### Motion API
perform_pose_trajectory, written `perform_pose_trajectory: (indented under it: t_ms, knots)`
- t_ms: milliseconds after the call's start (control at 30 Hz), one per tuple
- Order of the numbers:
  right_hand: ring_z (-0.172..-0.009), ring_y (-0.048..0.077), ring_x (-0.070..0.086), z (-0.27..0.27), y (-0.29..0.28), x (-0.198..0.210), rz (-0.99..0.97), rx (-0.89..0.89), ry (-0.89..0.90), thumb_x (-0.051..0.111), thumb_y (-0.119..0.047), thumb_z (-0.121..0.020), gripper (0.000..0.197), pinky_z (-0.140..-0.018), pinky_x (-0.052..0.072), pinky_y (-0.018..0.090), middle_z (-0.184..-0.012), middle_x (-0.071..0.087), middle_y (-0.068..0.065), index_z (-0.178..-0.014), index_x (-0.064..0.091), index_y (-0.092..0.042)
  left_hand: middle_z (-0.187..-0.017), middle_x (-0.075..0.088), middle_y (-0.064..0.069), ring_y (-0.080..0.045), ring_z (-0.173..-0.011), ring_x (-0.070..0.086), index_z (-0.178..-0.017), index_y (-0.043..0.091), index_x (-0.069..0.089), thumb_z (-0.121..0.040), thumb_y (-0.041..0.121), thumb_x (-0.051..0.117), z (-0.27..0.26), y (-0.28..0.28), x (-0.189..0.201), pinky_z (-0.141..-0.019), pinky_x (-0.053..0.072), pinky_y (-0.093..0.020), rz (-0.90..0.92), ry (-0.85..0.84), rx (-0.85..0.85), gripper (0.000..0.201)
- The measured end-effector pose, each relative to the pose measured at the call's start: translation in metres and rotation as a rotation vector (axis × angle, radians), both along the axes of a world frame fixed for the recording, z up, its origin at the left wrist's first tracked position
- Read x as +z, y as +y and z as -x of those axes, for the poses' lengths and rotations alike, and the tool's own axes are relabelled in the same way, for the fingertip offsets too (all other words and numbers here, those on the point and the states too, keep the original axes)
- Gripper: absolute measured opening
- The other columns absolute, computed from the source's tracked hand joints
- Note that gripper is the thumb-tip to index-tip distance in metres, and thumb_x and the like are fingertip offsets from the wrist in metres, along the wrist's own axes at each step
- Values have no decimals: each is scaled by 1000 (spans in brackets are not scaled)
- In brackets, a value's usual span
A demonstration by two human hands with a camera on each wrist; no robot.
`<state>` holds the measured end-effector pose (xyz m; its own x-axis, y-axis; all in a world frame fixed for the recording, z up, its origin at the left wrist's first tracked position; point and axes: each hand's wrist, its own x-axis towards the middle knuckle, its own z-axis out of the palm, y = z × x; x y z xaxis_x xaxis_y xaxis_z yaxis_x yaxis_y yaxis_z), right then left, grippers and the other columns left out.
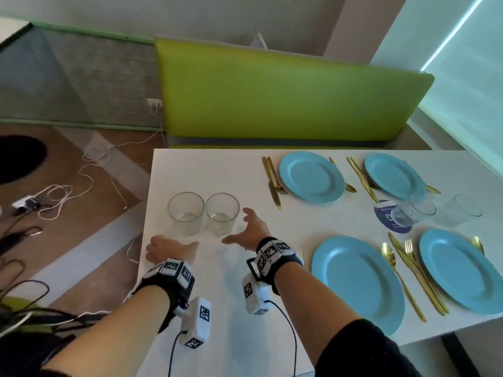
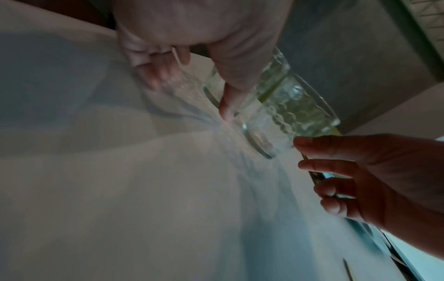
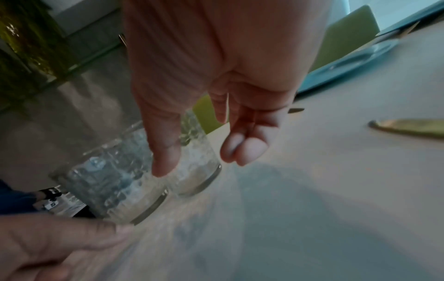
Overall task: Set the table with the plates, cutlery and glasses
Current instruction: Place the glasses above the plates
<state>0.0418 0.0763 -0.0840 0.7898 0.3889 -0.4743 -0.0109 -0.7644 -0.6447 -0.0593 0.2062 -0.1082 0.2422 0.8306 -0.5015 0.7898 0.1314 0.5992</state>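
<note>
Two clear tumblers stand side by side near the left edge of the white table [image 1: 217, 170]: the left glass [image 1: 185, 213] and the right glass [image 1: 221, 213]. My left hand [image 1: 174, 244] lies low just in front of the left glass [image 2: 269, 76], its thumb along the base and nothing in its grasp. My right hand [image 1: 235, 225] hovers spread beside the right glass [image 3: 199, 171], thumb in front and fingers to the right, with no grip on it. Several blue plates [image 1: 356, 281] with gold cutlery [image 1: 402, 281] lie on the table's right half.
Two more glasses [image 1: 416, 210] stand by a dark blue coaster [image 1: 386, 216] between the plates. A green bench [image 1: 285, 99] backs the far side. The table's left edge is close to my left hand, and cables [image 1: 62, 191] lie on the floor beyond it.
</note>
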Motion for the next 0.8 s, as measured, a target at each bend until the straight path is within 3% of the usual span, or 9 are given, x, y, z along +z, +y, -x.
perform_pose_trajectory:
  t_ms: [100, 233, 333, 400, 533, 667, 800]
  knots:
    - [-133, 21, 41, 4, 13, -9, -41, 3, -51, 85, -30, -64, 104, -109, 35, 31, -145, 43, 3, -147, 23, -20, -139, 40, -19, -35, -134, 34, -136, 4, 32, -58, 18, 85, -4, 15, -12, -108, 36, -44, -31, -159, -32, 96]
    - [-131, 20, 43, 4, 20, -18, -111, -77, -99, 87, -30, -60, 107, -108, 36, 31, -141, 47, 0, -146, 24, -21, -131, 51, -14, -32, -125, 48, -137, 10, 28, -46, 27, 88, -7, 24, -15, -101, 45, -45, -105, -281, -174, 110]
    - [-129, 21, 45, 2, 25, -21, -140, -107, -127, 87, -30, -60, 105, -106, 37, 30, -139, 50, 2, -145, 25, -23, -135, 47, -14, -32, -124, 47, -140, 15, 21, -53, 21, 89, -12, 30, -14, -104, 42, -45, -93, -339, -240, 111]
    - [-125, 22, 49, 3, 29, -22, -141, -103, -152, 87, -30, -61, 101, -102, 40, 29, -134, 54, 4, -143, 28, -23, -137, 48, -11, -30, -125, 48, -141, 16, 23, -56, 20, 89, -13, 35, -14, -106, 40, -44, -66, -364, -278, 108]
    - [-119, 21, 53, 5, 31, -23, -105, -81, -185, 84, -31, -64, 86, -98, 43, 28, -128, 57, 3, -136, 37, -19, -127, 59, -7, -29, -118, 57, -132, 15, 44, -46, 40, 88, -14, 39, -11, -101, 46, -42, -40, -366, -314, 99]
    - [-116, 19, 53, 4, 14, -15, -76, -107, -157, 82, -33, -65, 78, -92, 43, 24, -126, 57, 3, -131, 42, -21, -136, 52, -9, -27, -124, 50, -135, 13, 42, -63, 19, 85, -17, 29, -9, -104, 39, -37, -37, -349, -351, 84]
    - [-118, 20, 52, -14, -28, 7, -47, -187, -191, 83, -34, -64, 79, -95, 43, 26, -126, 57, 3, -131, 43, -21, -134, 54, -10, -28, -122, 52, -132, 11, 45, -64, 16, 84, -33, 3, 3, -101, 38, -33, -33, -363, -421, 79]
